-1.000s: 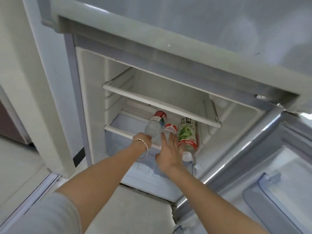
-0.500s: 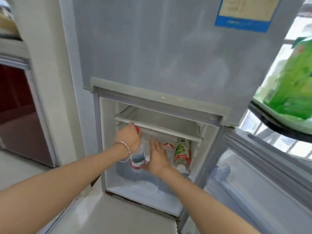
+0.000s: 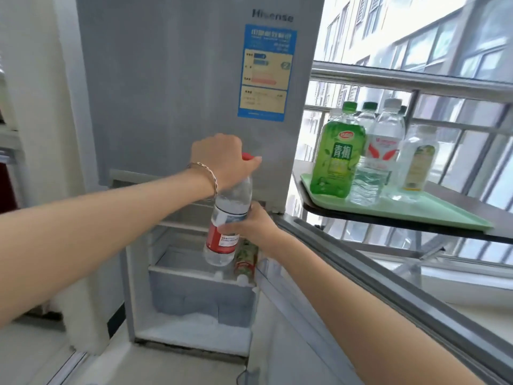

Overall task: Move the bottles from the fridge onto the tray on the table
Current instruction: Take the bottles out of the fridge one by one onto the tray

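1. Water bottle [image 3: 229,218]: clear, red label and red cap, held in the air in front of the open lower compartment of the fridge [image 3: 177,87], clear of the shelves and tilted slightly, base toward the fridge.
2. Left hand [image 3: 222,159]: fingers clenched over the cap and neck from above.
3. Right hand [image 3: 254,225]: fingers wrapped round the bottle's middle from the right side. Both hands bear the load.
4. Green bottle [image 3: 245,258]: lies on its side on the lower shelf, just behind and below the held bottle. It remains to be moved.
5. Tray [image 3: 433,211]: pale green, on the surface [image 3: 497,215] to the right of the fridge, well apart from the held bottle. Several bottles already stand crowded at its far-left end; the near-right part is bare.
6. Risks, as judged:
   - The bottle may be wet from the cold; a one-handed carry by the cap could slip.
   - The open door [image 3: 388,273] lies between fridge and tray; a low swing could strike its edge.
   - Setting down close to the standing bottles could topple one; the bare near-right part looks safer.
   - The tray overhangs the surface at its near edge; weight placed there could tip it.
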